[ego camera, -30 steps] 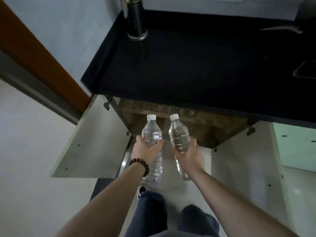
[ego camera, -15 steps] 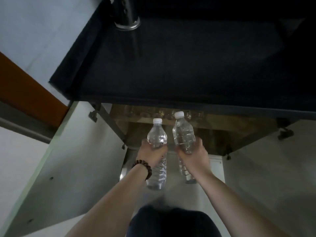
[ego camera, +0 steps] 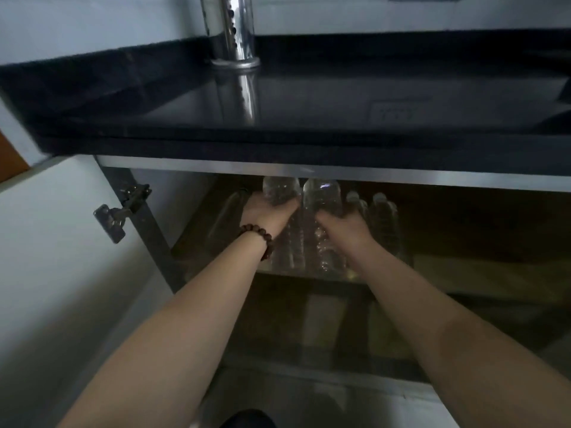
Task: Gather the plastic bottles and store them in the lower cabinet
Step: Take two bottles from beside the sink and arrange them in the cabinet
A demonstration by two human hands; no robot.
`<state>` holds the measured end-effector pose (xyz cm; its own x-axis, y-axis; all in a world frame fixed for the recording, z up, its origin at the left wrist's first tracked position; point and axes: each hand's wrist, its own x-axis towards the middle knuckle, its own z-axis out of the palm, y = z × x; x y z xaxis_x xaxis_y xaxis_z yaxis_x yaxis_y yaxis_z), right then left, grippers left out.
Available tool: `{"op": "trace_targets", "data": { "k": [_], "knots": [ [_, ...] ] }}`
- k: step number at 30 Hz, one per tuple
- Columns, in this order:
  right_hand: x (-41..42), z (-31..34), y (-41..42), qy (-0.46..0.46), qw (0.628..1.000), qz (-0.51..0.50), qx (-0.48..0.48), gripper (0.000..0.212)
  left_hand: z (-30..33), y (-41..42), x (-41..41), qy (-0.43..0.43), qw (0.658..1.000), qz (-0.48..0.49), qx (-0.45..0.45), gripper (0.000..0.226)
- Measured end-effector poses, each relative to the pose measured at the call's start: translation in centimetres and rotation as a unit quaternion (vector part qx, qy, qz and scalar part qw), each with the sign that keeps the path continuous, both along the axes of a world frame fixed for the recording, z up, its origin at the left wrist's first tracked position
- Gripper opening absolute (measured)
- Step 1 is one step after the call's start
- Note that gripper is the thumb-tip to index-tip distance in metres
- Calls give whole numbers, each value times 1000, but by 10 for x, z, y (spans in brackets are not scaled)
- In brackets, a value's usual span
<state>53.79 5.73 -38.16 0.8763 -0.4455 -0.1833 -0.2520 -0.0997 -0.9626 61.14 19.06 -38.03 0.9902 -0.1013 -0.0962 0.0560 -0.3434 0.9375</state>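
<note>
Both my arms reach into the open lower cabinet [ego camera: 463, 261]. My left hand [ego camera: 265, 213], with a bead bracelet on the wrist, grips a clear plastic bottle [ego camera: 279, 188] upright over the wooden shelf. My right hand [ego camera: 343, 223] grips a second clear bottle [ego camera: 321, 194] beside it. The caps of both bottles are hidden behind the cabinet's top rail. Other clear bottles [ego camera: 383, 220] stand on the shelf to the right of my right hand, and one more bottle [ego camera: 225, 214] is faintly visible to the left.
The left cabinet door [ego camera: 55, 257] is swung open on its hinge [ego camera: 123, 208]. A black countertop [ego camera: 309, 97] overhangs the cabinet, with a steel cylinder [ego camera: 230, 29] standing on it. A lower shelf [ego camera: 324, 329] lies in shadow below.
I have dropped lower and closer to the cabinet. Both hands moved forward, carrying the two bottles from in front of the opening to inside, over the shelf.
</note>
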Motion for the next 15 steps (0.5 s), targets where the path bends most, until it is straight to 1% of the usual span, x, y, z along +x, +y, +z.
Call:
{"op": "trace_targets", "data": {
  "k": [2,5,6,8,10,11,13,15],
  "knots": [
    [17,-5,-1,-21,999,1,-24,39,0,-5,15,-7,1000,13,-20,46],
    [33,-7,2,-35,999,8,-17,50,1,-7,27,-11,1000,21,-13,90],
    [35,-8,3,-32,999,11,-12,48,0,-5,28,-11,1000,15,-10,92],
    [38,-12,4,-31,999,26,-11,29,-5,1,27,-9,1000,-8,-7,76],
    [40,-17,6,-45,998,49,-20,22,-11,8,28,-14,998,-51,20,63],
    [40,-19,6,-52,996,59,-32,25,-13,12,29,-18,996,-76,33,60],
    [43,-20,6,-63,995,65,-42,41,-17,18,32,-24,993,-110,44,54],
    [46,-22,5,-62,995,65,-48,51,-23,23,33,-44,989,-134,53,47]
  ]
}}
